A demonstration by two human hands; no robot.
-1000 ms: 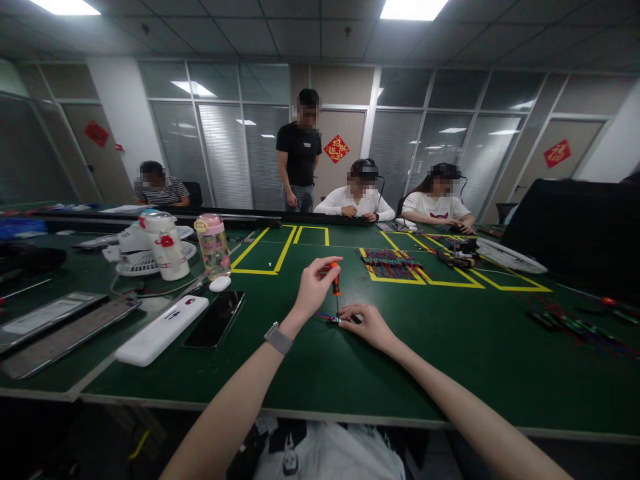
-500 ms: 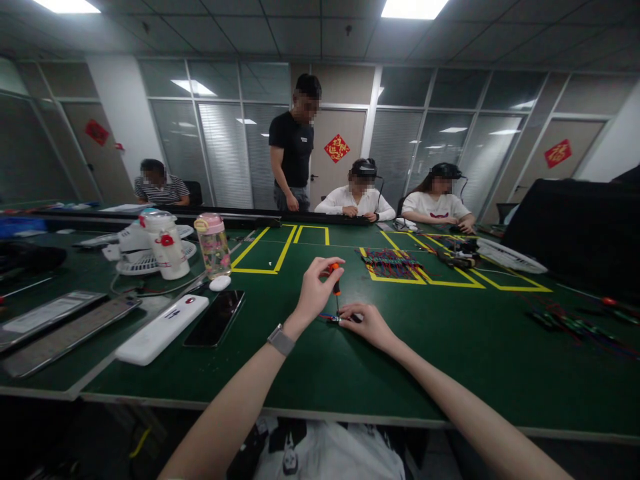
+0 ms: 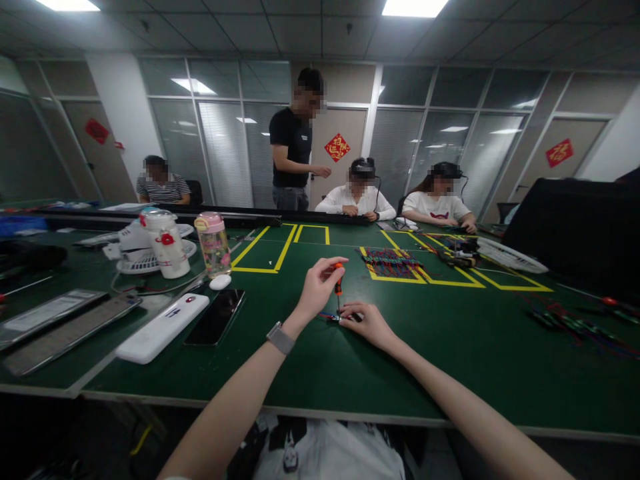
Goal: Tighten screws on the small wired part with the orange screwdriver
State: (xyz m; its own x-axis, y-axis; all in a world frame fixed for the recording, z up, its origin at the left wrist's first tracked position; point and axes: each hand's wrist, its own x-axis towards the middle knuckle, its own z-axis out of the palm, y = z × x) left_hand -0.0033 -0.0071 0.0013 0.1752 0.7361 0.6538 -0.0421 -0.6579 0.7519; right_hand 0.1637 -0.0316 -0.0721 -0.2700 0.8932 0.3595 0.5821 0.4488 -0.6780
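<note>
Background person's forearm point(image 3: 300, 168) now raised, left fingers point(image 3: 332, 261) gripping screwdriver point(image 3: 339, 288), right fingers point(image 3: 357, 308) holding component point(image 3: 333, 319)

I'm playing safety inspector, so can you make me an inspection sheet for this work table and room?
Surface: flat green tabletop marked with yellow tape strips.
Job's things: slim orange-and-black screwdriver, nearly upright, tip down at a small wired part.
Clutter: flat black phone, long white plastic case and clear pink-lidded bottle, on the left.
Hands: left hand holds the screwdriver's handle; right hand has fingertips at the wired part, grip unclear.
Cables: red and blue wires run from the part; a pile of wired boards lies farther back.
Surroundings: a standing person in black and three seated people beyond the tabletop.
</note>
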